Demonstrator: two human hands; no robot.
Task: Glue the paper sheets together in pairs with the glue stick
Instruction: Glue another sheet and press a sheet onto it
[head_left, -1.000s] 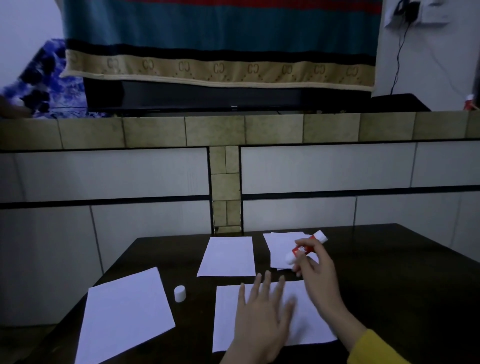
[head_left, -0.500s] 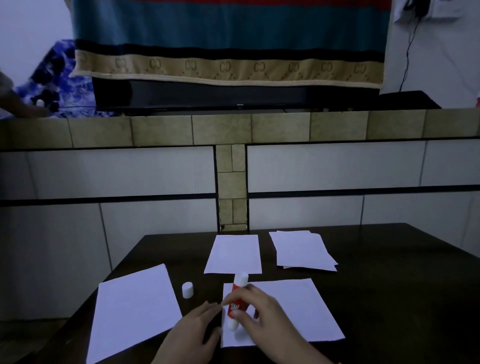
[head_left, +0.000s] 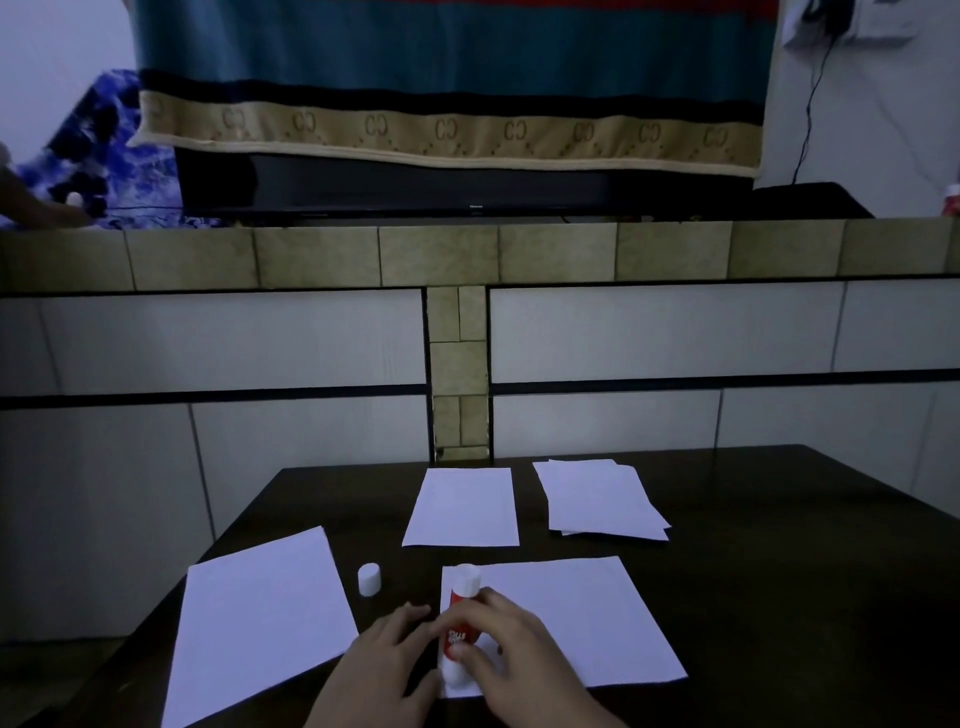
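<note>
Low in the frame, right hand (head_left: 511, 644) grips glue stick (head_left: 458, 631) on sheet (head_left: 566, 618); left hand (head_left: 384, 660) presses flat — paper may wrinkle if it slips.

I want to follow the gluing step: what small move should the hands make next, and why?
Probably draw the uncapped glue stick, gripped by the right hand, along the left edge of the near sheet; the left hand lies beside that edge, and the cap stands aside.

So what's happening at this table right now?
A person is gluing paper. The right hand grips the uncapped glue stick at the left edge of the near sheet, while the left hand rests beside that edge. The cap stands on the table. A single sheet, a small stack and a left sheet wait.
</note>
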